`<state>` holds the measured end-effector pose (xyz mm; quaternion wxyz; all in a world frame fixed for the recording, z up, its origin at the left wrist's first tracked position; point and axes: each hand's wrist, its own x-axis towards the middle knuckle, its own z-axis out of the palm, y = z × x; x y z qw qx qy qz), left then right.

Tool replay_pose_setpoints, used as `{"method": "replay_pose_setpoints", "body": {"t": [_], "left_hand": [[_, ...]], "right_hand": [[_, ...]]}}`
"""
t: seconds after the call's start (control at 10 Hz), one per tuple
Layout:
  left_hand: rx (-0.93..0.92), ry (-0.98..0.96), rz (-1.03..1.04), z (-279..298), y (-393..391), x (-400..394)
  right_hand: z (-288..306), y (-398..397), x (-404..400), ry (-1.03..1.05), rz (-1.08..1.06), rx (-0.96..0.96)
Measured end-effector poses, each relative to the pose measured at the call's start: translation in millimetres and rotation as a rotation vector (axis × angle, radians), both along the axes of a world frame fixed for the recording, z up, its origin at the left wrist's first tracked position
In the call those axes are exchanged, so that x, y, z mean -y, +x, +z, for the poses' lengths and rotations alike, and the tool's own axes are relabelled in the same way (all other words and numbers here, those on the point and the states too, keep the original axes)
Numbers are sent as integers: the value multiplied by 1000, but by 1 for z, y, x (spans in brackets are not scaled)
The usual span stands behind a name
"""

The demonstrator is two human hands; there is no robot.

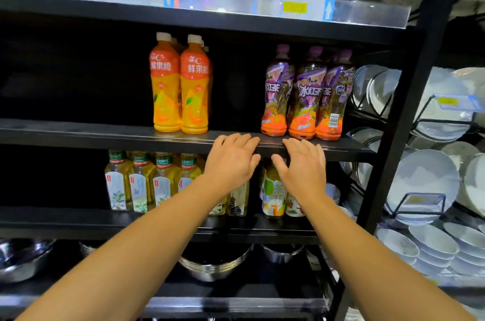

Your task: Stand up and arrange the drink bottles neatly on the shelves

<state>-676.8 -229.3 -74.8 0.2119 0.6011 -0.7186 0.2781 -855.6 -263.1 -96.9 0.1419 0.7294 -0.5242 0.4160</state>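
Orange juice bottles [181,84] stand upright in two rows on the middle shelf [105,134]. To their right stand three purple-capped iced tea bottles [307,92], also upright. On the shelf below, a row of green tea bottles [141,181] stands at the left, and colourful tea bottles [274,194] stand partly hidden behind my hands. My left hand [231,160] and my right hand [301,166] lie side by side with straight fingers on the front edge of the middle shelf, in the gap between the juice and the iced tea. Neither holds anything.
A black upright post [404,111] bounds the shelves on the right; beyond it stand racks of white plates [425,184]. Steel bowls [215,263] fill the bottom shelf and steel pots sit on the top one. The left part of both drink shelves is dark.
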Motion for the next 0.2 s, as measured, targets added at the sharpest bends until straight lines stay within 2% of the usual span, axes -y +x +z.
{"method": "replay_pose_setpoints", "body": {"t": [0.1,0.2], "left_hand": [[-141,32,-92,10,11,-17],[-353,29,-179,26,28,-42]], "right_hand": [[12,5,-13,43,-3,29],[29,18,-29,60,60,150]]}}
